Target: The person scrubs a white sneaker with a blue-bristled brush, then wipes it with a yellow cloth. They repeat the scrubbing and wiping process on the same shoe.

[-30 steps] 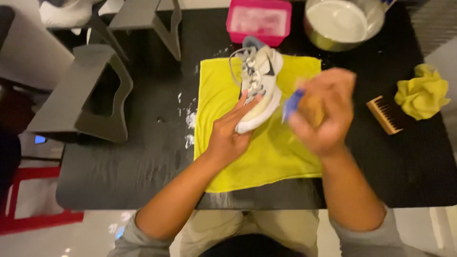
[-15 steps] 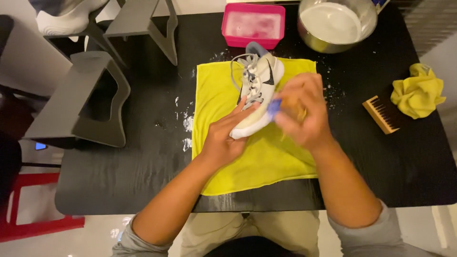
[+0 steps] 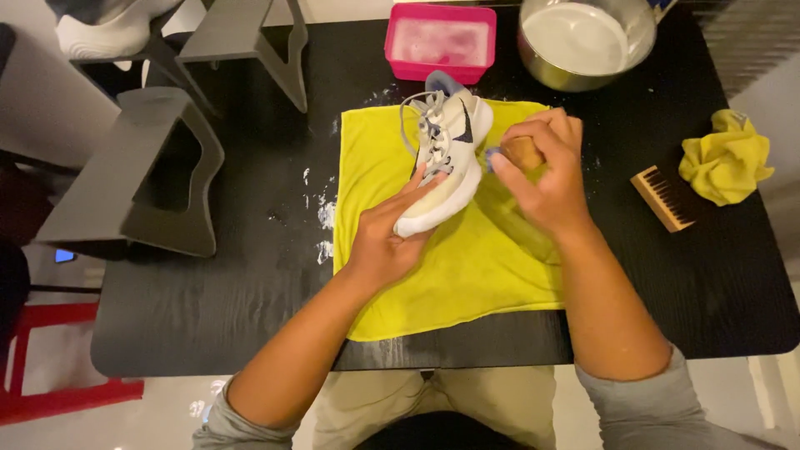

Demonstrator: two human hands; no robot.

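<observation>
A white sneaker [image 3: 446, 158] with grey laces and a dark curved mark on its side lies toe toward the person on a bright yellow cloth [image 3: 467, 267], a soft, slightly rumpled square spread over the middle of the black, wood-grained surface [image 3: 208, 308]. The left hand [image 3: 385, 242] cups the toe end of the shoe, its fingers [image 3: 421, 187] wrapped around the smooth rubbery front and pressed against the upper, clamped on it. The right hand [image 3: 546, 171] is just beside the shoe's outer side, its fingers curled tight around a small brush [image 3: 517, 152] with a rounded wooden handle and a bluish head that touches the sneaker's midsole. White foamy flecks [image 3: 323, 212] dot the dark surface left of the cloth. At the far edge stand a pink rectangular plastic tub [image 3: 440, 42] holding sudsy water and, beside it, a round shiny metal bowl [image 3: 583, 42] filled with milky white liquid. To the right, well apart from the shoe, a flat wooden brush [image 3: 664, 197] with dark bristles lies next to a crumpled yellow rag [image 3: 725, 158]. On the left side of the surface rest grey angular stands [image 3: 142, 179] with cut-out openings, matte and hard-edged; another white shoe [image 3: 104, 29] sits at the upper left corner. Grey sleeves are pushed up at both elbows.
</observation>
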